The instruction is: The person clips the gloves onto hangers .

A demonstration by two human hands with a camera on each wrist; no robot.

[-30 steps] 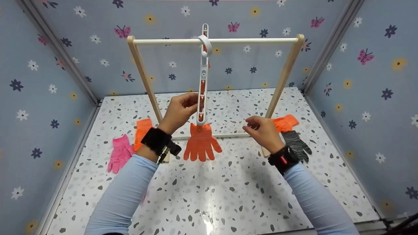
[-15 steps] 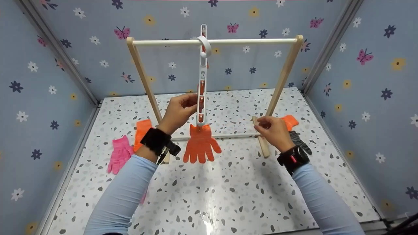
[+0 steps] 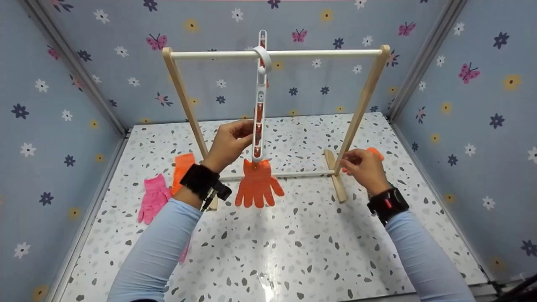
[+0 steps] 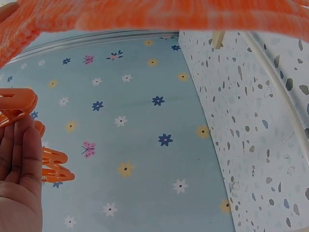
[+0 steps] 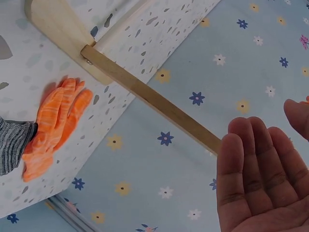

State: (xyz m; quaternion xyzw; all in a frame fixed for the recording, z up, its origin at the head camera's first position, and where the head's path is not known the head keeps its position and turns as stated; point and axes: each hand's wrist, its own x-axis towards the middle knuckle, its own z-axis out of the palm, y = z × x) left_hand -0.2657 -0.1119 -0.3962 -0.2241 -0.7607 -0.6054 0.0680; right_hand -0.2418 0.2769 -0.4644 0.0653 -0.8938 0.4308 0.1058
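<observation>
A white drying hanger with orange clips (image 3: 258, 126) hangs by its hook from the rack's top bar, seen edge-on. One orange glove (image 3: 259, 188) dangles from its near end, fingers down. My left hand (image 3: 230, 142) holds an orange clip on the hanger's left side, its fingertips partly hidden behind the hanger. In the left wrist view the fingers lie against that orange clip (image 4: 17, 104), and orange knit fabric (image 4: 169, 17) fills the top. My right hand (image 3: 363, 167), fingers loosely bent and holding nothing, is beside the rack's right post, over the gloves there.
The wooden rack (image 3: 365, 105) stands on a speckled table (image 3: 285, 251). Pink (image 3: 154, 199) and orange gloves (image 3: 183, 170) lie left. At right are another orange glove (image 5: 58, 121) and a grey striped one (image 5: 14, 145). Floral panels (image 3: 42, 138) enclose the table.
My right hand has moved right, from inside the rack's right post to beside it, now covering the grey glove in the head view. My left hand and the hanger have stayed nearly still.
</observation>
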